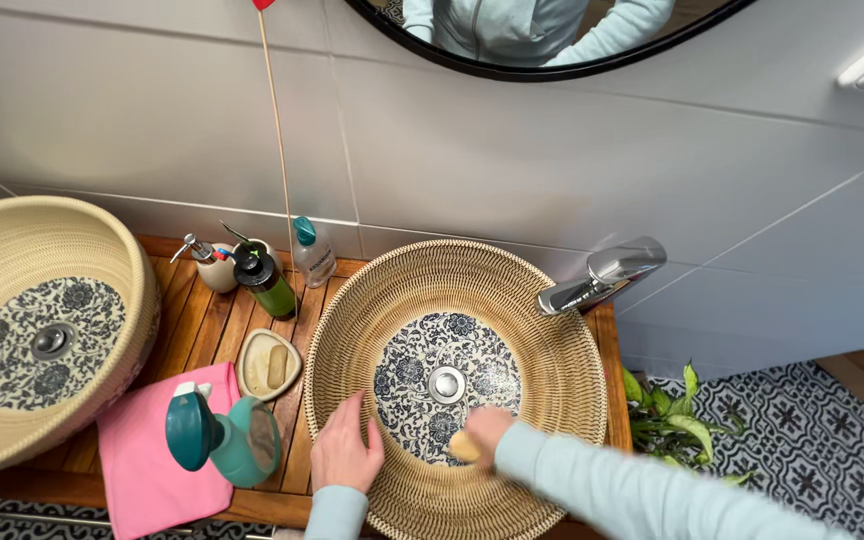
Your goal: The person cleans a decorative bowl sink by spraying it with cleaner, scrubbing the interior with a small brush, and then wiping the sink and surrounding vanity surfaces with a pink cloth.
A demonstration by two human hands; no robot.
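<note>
My right hand (487,430) is inside a round basin (542,330) with a ribbed beige wall and a blue floral bottom. It grips a small yellow sponge (464,447), pressed on the patterned bottom just below the metal drain (446,384). The hand is blurred. My left hand (344,450) rests flat on the basin's near-left rim, fingers together, holding nothing. A chrome tap (602,276) hangs over the basin's far-right edge.
A teal spray bottle (222,440) lies on a pink cloth (147,465) left of the basin. A soap dish (268,364), two pump dispensers (264,280) and a small clear bottle (312,255) stand on the wooden counter (202,330). A second basin (42,330) is far left, a plant (677,420) at right.
</note>
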